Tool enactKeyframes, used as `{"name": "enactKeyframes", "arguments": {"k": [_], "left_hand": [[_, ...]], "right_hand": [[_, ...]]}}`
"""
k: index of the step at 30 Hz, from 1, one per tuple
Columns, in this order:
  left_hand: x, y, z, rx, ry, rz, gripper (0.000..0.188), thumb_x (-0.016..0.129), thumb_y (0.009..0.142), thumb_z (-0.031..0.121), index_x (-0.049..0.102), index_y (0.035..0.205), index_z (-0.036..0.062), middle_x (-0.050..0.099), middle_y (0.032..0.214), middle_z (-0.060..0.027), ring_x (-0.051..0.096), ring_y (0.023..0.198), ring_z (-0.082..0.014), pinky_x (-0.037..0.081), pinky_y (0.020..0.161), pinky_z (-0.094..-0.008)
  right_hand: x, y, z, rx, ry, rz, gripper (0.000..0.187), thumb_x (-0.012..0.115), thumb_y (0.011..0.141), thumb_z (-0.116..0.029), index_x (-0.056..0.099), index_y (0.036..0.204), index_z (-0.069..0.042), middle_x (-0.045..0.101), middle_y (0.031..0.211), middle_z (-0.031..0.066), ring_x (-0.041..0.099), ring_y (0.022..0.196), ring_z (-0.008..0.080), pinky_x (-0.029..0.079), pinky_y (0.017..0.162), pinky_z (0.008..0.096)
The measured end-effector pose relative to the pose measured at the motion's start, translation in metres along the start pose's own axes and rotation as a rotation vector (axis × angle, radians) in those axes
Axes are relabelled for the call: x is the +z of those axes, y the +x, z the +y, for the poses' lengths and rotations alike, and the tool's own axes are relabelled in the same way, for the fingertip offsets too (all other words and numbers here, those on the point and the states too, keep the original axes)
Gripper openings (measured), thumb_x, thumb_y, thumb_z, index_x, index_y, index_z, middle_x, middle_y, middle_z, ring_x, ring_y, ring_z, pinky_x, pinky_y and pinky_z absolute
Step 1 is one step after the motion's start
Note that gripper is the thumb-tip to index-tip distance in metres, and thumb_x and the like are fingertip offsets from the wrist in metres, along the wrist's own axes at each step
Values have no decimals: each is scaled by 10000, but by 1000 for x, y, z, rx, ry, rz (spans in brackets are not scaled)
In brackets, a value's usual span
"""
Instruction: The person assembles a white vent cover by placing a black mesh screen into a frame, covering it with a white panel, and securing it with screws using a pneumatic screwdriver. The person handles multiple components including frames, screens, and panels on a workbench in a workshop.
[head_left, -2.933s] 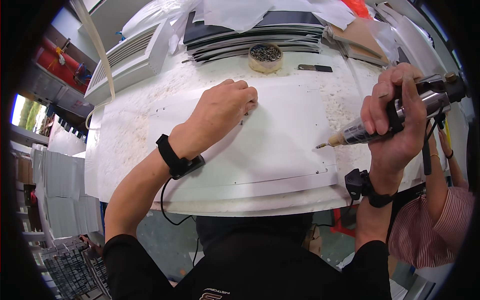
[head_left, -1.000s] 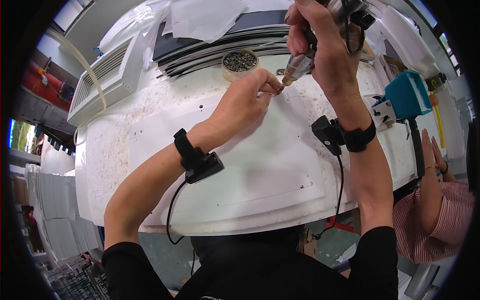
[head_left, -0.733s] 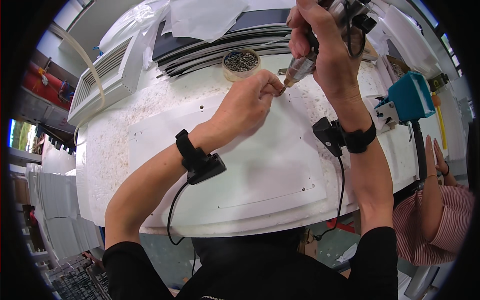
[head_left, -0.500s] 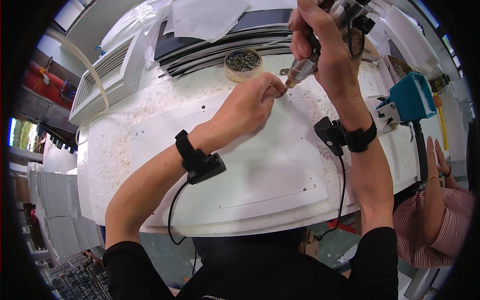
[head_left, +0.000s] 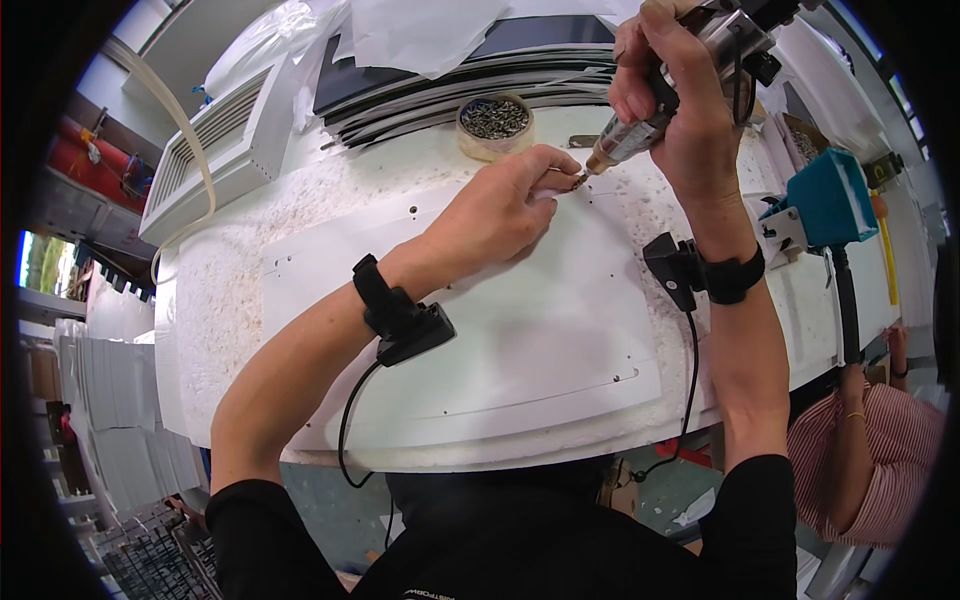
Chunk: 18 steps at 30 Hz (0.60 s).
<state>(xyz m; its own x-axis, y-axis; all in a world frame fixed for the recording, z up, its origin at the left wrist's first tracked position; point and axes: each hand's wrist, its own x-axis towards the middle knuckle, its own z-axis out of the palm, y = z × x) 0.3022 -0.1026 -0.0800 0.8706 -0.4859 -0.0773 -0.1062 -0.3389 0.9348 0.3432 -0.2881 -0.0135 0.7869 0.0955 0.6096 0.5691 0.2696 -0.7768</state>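
Note:
My right hand (head_left: 695,120) is wrapped round a power screwdriver (head_left: 628,138), held tilted with its tip pointing down and left. That tip meets a small screw-like piece (head_left: 581,180) near the far edge of a flat white panel (head_left: 520,320). Thumb and forefinger of my left hand (head_left: 500,212) pinch close around this piece; it is partly hidden, and I take it for a screw. Small dark holes or fasteners dot the panel. Just beyond my left hand stands a round tub (head_left: 492,150) full of small metal screws.
Behind the tub lies a stack of dark flat panels (head_left: 400,105). A white louvred frame (head_left: 225,140) leans at the far left. On the right are a teal tool (head_left: 828,195) with a black handle and a box of small parts (head_left: 800,148). A person in a striped top (head_left: 870,460) is at the right.
The screwdriver and my right hand have shifted slightly right, and its tip sits a little further right. My left fingers follow a little. The other person's hands have moved lower.

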Motion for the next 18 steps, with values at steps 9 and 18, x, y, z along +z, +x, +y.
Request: {"name": "enactKeyframes", "arguments": {"k": [9, 18], "left_hand": [[17, -25, -10, 407, 1043, 15, 436, 594, 934, 47, 543, 1350, -76, 568, 1354, -247, 568, 1248, -372, 468, 1054, -432], [27, -34, -3, 458, 1055, -2, 559, 601, 860, 52, 560, 1413, -26, 548, 1380, -325, 551, 1290, -453, 440, 1120, -464]], "right_hand": [[10, 3, 2, 55, -9, -121, 272, 623, 1034, -240, 586, 838, -55, 583, 684, 19, 516, 493, 71, 423, 460, 236], [27, 9, 1, 175, -82, -205, 221, 665, 1017, -232, 603, 879, -71, 586, 681, -4, 502, 522, 56, 391, 463, 228]]}}
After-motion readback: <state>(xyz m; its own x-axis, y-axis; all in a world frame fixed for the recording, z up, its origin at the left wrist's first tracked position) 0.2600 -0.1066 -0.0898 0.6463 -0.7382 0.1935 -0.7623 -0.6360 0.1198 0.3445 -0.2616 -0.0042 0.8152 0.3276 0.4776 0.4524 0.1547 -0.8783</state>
